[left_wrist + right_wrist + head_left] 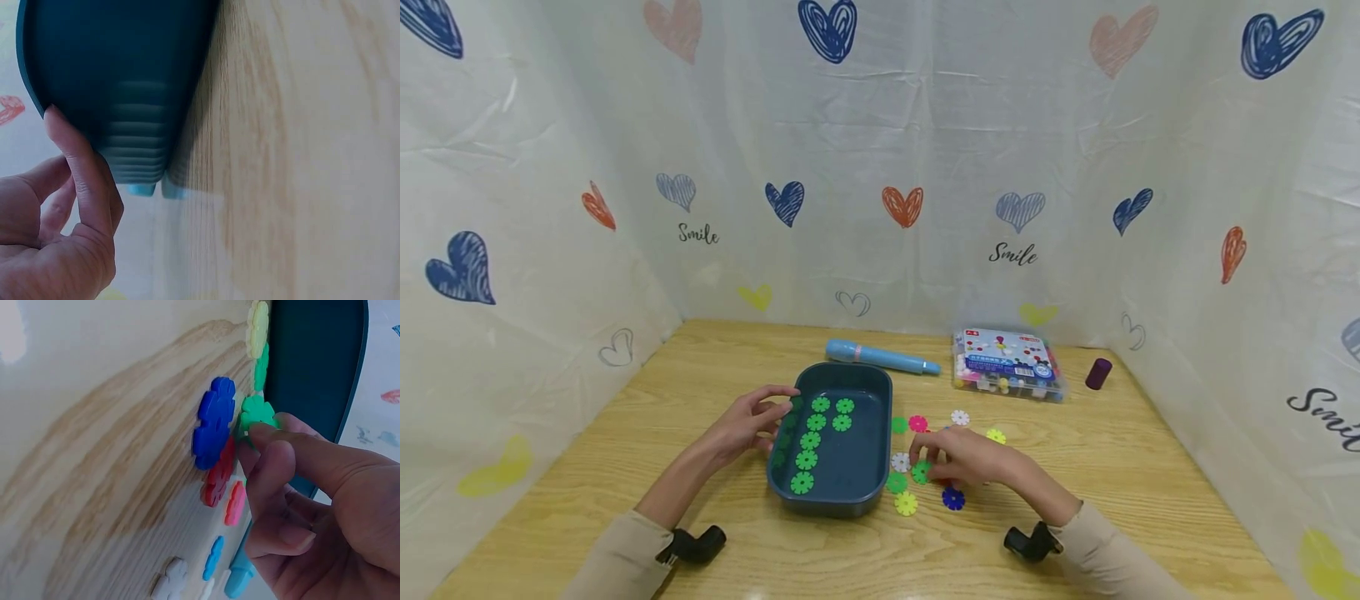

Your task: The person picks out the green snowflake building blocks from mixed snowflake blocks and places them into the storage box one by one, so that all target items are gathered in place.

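Observation:
My left hand (752, 423) grips the left rim of a dark teal tray (857, 492), with a digit against its outer wall in the left wrist view. Inside the tray lie several green snowflake discs (810, 440), most in a column along the left. To the right of the tray, my right hand (973, 457) pinches a green snowflake disc (257, 412) between thumb and finger. Loose discs lie around that hand: a blue disc (214, 423), a red disc (219, 474), a yellow disc (906, 503), another green disc (897, 482) and a white disc (900, 462).
A light blue pen-shaped thing (883, 357) lies behind the tray. Farther right stand a clear plastic box (1007, 364) with a printed label and a dark purple cylinder (1098, 373). A heart-print curtain (925, 250) encloses the wooden table (715, 367).

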Tool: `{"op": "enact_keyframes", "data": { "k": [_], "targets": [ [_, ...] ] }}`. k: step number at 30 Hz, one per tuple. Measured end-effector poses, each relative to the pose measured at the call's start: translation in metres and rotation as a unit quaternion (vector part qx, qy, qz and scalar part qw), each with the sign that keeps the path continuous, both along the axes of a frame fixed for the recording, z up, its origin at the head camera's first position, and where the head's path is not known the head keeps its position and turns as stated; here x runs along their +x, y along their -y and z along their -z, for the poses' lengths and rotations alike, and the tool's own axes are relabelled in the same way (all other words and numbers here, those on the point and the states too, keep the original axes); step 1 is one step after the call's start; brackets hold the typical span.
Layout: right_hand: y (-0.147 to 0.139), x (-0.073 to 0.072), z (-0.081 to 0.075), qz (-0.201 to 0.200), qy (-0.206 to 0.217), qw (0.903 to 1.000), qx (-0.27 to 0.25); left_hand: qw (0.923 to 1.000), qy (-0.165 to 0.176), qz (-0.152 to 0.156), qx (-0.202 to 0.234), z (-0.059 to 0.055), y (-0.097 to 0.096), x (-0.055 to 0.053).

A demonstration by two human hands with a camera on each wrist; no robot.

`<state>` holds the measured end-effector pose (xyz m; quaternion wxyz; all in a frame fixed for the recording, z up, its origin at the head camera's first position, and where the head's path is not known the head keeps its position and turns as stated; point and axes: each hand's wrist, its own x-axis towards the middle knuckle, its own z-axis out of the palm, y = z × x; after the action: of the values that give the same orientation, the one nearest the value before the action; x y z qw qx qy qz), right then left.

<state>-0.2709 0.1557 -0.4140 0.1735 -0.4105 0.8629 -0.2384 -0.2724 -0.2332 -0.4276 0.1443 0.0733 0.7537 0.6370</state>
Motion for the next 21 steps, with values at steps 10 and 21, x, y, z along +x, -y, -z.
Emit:
{"op": "enact_keyframes", "data": {
  "k": [10, 21],
  "targets": [
    [-0.005, -0.006, -0.007, -0.013, 0.032, 0.9991, -0.023, 1.0000, -0.003, 0.003, -0.002, -0.001, 0.001, 0.000],
    [-0.008, -0.021, -0.033, -0.040, 0.025, 0.9986, -0.024, 1.0000, 0.003, -0.001, -0.007, 0.001, 0.001, -0.001]
  ]
}}
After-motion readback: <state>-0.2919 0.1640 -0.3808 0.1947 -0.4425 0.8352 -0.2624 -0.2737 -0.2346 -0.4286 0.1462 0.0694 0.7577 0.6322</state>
